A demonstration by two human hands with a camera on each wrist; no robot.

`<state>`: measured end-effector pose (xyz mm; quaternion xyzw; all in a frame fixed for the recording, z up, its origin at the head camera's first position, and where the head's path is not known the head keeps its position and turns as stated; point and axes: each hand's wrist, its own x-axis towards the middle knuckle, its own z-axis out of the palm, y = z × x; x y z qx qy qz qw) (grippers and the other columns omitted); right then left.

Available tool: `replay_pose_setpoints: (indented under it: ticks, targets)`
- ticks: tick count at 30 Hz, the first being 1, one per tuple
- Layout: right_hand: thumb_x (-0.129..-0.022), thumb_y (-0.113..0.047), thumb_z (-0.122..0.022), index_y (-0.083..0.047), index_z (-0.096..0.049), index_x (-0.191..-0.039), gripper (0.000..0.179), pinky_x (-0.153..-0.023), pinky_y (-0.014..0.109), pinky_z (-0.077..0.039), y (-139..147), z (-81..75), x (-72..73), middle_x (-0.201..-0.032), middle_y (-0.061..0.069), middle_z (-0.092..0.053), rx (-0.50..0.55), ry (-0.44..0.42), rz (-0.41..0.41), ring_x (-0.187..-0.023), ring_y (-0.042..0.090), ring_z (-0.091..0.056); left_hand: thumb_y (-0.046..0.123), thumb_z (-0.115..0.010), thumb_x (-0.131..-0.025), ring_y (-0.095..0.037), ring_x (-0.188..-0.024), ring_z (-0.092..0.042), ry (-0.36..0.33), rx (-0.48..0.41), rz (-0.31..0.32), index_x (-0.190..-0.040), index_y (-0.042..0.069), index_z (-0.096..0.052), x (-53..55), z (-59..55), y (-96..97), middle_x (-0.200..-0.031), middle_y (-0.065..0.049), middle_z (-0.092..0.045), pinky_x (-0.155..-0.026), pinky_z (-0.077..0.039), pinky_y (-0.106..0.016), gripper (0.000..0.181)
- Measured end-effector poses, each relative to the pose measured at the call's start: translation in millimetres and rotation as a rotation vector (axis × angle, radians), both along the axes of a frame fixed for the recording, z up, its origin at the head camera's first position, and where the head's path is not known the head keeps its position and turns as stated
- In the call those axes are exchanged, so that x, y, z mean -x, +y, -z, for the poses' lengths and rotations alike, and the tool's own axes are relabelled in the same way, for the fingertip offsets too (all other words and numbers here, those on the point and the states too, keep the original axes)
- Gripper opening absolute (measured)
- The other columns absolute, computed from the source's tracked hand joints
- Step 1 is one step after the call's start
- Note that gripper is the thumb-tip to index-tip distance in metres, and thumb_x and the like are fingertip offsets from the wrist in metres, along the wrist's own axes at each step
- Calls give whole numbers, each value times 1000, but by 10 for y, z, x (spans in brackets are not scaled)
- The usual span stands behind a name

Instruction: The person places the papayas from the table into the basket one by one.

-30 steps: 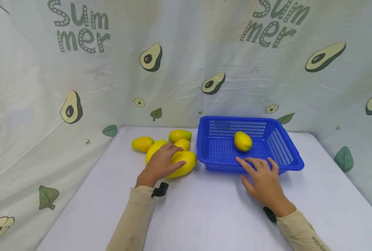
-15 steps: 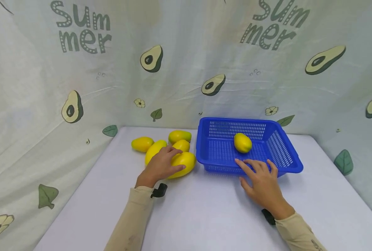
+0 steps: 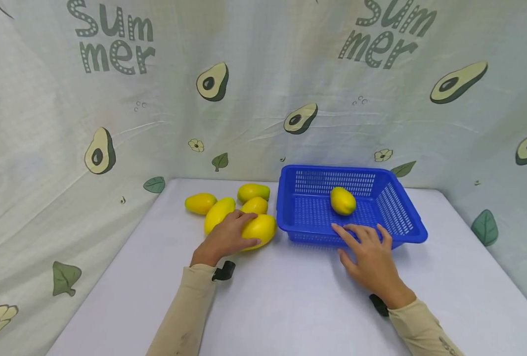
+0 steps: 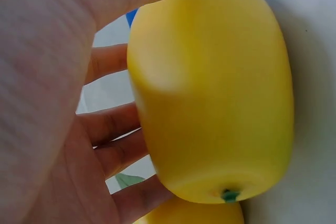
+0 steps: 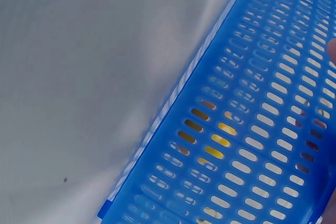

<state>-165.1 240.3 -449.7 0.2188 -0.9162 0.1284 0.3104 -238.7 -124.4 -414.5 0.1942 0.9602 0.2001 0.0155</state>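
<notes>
Left hand [image 3: 225,236] is curling its fingers round the big smooth yellow mango [image 3: 260,230] nearest the blue slotted plastic basket [image 3: 406,217]. Right hand [image 3: 370,252] is resting spread on the basket's near rim, 1 mango [image 3: 342,200] sitting just beyond its fingertips.

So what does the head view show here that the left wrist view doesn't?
Head view only: the right hand resting on the blue basket's near rim, one yellow fruit inside, and four loose ones.

Left wrist view only: the green stem nub.

Both: the left hand gripping the nearest yellow fruit.
</notes>
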Motion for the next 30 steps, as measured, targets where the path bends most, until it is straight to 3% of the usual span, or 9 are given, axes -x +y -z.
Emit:
replay_pose_setpoints:
  ticks: [5, 15, 22, 30]
  targets:
    - [-82, -26, -72, -23, -58, -142, 61, -104, 74, -20, 0, 10, 2, -122, 14, -61, -8, 4, -3, -111, 42, -51, 47, -78, -83, -24, -117, -49, -39, -2, -13, -150, 27, -48, -14, 37, -27, -137, -7, -49, -101, -46, -46, 76]
    - [-82, -26, -72, -23, -59, -141, 61, -104, 73, -20, 10, 9, 0, -121, 14, -61, -3, 10, 0, -111, 41, -51, 43, -81, -83, -25, -117, -50, -28, -6, -26, -157, 29, -35, -70, 139, -9, -143, -10, -45, -103, -45, -45, 89]
    - [-82, -26, -70, -23, -59, -142, 61, -104, 74, -20, 19, 40, -21, -120, 13, -60, -1, 16, 0, -111, 41, -51, 42, -83, -81, -26, -118, -51, -22, -23, -18, -158, 29, -32, -44, 244, 24, -144, -11, -44, -104, -45, -47, 93]
    - [-82, -24, -71, -23, -58, -143, 62, -104, 73, -20, 33, 36, 8, -120, 13, -60, -6, 26, -13, -111, 41, -51, 40, -85, -79, -27, -116, -52, -41, -35, -48, -159, 30, -28, -53, 272, 60, -144, -11, -44, -103, -45, -48, 99]
